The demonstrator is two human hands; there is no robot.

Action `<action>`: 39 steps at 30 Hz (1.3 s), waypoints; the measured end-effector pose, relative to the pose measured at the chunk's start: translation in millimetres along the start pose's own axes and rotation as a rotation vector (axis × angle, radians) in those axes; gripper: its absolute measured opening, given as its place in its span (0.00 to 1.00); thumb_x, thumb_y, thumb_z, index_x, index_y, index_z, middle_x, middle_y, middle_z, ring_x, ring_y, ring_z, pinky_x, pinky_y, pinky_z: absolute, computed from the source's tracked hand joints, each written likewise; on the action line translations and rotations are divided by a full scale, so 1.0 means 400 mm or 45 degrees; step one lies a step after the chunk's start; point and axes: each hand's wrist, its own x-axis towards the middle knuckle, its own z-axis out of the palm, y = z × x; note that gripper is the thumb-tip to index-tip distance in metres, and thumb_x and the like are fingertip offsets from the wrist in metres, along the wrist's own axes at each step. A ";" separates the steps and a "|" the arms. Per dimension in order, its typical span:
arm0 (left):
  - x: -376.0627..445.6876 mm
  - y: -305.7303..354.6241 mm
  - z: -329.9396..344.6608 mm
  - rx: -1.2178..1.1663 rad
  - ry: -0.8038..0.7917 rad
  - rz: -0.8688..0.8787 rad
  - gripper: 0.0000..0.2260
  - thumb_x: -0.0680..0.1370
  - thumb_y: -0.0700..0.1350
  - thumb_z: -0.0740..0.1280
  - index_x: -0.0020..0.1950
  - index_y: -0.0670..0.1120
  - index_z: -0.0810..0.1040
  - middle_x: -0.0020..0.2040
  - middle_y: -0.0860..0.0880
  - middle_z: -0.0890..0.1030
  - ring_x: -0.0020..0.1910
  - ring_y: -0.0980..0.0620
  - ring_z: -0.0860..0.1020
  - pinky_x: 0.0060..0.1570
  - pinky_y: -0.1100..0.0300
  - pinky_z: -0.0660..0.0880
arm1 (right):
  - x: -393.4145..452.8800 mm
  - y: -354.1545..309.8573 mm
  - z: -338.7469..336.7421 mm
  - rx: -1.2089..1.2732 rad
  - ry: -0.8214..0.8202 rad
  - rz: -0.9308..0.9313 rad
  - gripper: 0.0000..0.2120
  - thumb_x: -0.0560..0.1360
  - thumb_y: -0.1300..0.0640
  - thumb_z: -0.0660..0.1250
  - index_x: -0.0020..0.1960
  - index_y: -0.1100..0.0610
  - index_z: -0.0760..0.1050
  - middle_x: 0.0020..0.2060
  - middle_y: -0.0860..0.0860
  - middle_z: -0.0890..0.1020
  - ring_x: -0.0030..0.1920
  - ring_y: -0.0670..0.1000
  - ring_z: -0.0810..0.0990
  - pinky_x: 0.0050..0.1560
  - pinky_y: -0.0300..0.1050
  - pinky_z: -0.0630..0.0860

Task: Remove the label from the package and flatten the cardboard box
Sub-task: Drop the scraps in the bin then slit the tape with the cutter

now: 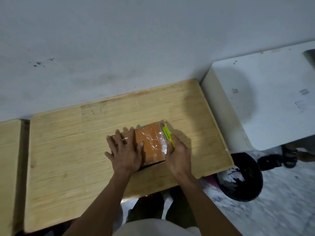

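This looks like a plain room in a home, used as a makeshift work corner. A bare wooden desk (71, 150) stands against a scuffed, stained whitish wall (119, 48), with a second wooden top (8, 159) just beside it on the left and a white table (265, 103) on the right. The floor (281, 201) is mottled grey and white, like marble or terrazzo. On it sit a black bin (252, 181) holding crumpled paper and a pair of dark sandals (279, 157) under the white table.
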 end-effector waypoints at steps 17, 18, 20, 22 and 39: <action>-0.005 0.005 -0.004 -0.012 0.002 -0.010 0.30 0.79 0.68 0.51 0.79 0.66 0.44 0.82 0.49 0.40 0.79 0.39 0.33 0.72 0.26 0.49 | 0.002 -0.009 -0.001 -0.016 -0.065 0.038 0.18 0.83 0.52 0.55 0.72 0.50 0.68 0.51 0.50 0.80 0.49 0.49 0.79 0.48 0.44 0.76; -0.006 0.006 -0.005 -0.011 0.001 -0.008 0.30 0.79 0.68 0.51 0.79 0.66 0.45 0.82 0.49 0.40 0.79 0.38 0.33 0.71 0.26 0.49 | 0.001 -0.007 0.000 -0.025 -0.072 0.038 0.18 0.83 0.53 0.55 0.72 0.50 0.68 0.51 0.51 0.80 0.50 0.50 0.79 0.48 0.45 0.77; -0.006 0.008 -0.006 -0.016 0.000 -0.011 0.30 0.79 0.68 0.51 0.79 0.66 0.45 0.82 0.49 0.40 0.79 0.38 0.33 0.71 0.26 0.49 | 0.001 -0.006 0.001 -0.033 -0.069 0.039 0.19 0.83 0.53 0.55 0.73 0.51 0.67 0.51 0.51 0.80 0.50 0.50 0.79 0.48 0.44 0.76; -0.008 0.010 -0.006 -0.022 -0.001 -0.017 0.30 0.79 0.68 0.51 0.79 0.66 0.45 0.82 0.49 0.40 0.79 0.39 0.33 0.71 0.26 0.49 | 0.001 -0.009 -0.001 -0.041 -0.057 0.017 0.19 0.82 0.54 0.56 0.73 0.52 0.67 0.51 0.52 0.80 0.48 0.49 0.78 0.46 0.42 0.74; -0.010 0.020 -0.010 -0.012 0.002 -0.032 0.29 0.80 0.67 0.52 0.79 0.65 0.46 0.82 0.51 0.40 0.79 0.40 0.33 0.68 0.25 0.57 | -0.013 -0.047 -0.008 -0.244 -0.087 0.045 0.21 0.83 0.57 0.56 0.75 0.54 0.63 0.52 0.56 0.79 0.48 0.56 0.81 0.41 0.43 0.69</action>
